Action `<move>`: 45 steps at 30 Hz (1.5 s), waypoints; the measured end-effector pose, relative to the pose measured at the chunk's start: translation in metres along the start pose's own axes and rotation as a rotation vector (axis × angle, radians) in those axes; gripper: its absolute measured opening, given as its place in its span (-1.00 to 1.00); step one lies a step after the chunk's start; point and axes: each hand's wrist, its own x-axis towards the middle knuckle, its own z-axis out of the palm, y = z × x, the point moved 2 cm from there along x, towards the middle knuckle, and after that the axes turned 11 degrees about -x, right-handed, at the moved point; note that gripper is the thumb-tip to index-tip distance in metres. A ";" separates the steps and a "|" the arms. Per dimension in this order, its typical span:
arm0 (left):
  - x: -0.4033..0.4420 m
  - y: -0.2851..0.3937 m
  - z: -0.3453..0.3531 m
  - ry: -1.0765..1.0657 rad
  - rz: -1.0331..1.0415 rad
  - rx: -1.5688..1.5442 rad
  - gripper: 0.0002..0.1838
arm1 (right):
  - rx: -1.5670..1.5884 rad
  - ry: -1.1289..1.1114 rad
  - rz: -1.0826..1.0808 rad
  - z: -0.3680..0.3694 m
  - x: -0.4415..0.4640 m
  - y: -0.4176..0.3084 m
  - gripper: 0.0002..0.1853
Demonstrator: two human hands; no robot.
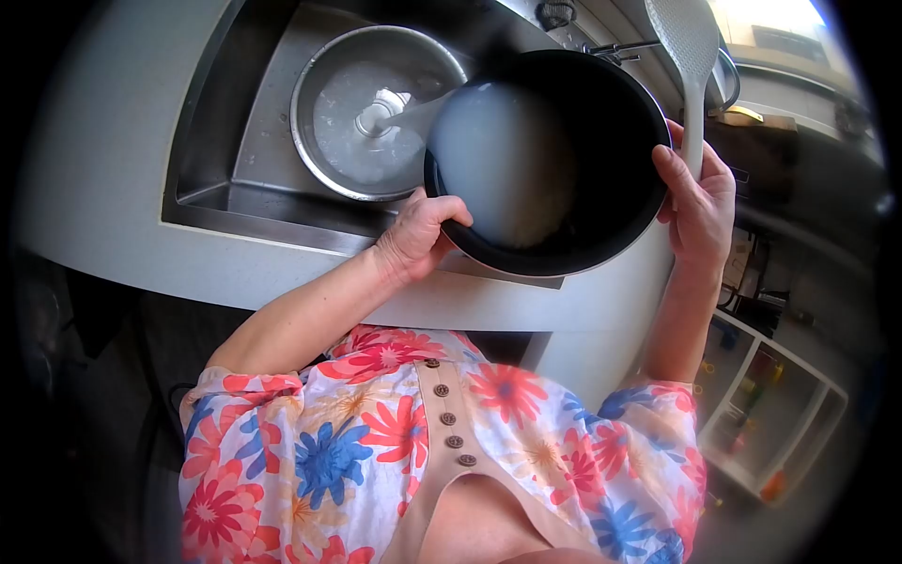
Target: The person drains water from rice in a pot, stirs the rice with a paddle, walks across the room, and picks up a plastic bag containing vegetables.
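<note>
A black round cooking pot (611,150) is tilted to the left over the sink, held between both hands. My left hand (423,230) is closed on its near left rim, with the thumb over the edge. My right hand (700,197) grips the pot's right side and also holds a white rice paddle (692,56), blade up. Cloudy white water (489,155) lies in the pot; a pale, grainy mass shows dimly beneath it. A whitish stream runs over the left rim into a metal bowl (299,113), which holds some cloudy liquid.
The bowl stands in a steel sink (258,141) set into a pale countertop (103,179). A tap (625,47) is behind the pot. At the lower right is a white-framed rack or bin (752,376) with small colourful items inside, hard to make out.
</note>
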 end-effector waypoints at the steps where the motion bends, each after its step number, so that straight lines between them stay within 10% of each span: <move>1: 0.000 0.000 0.001 -0.002 0.001 -0.003 -0.66 | 0.005 -0.009 -0.007 0.000 0.000 -0.002 -0.59; 45: -0.004 -0.002 0.000 -0.003 -0.042 -0.061 -0.71 | -0.047 -0.084 -0.041 0.001 -0.006 -0.012 -0.55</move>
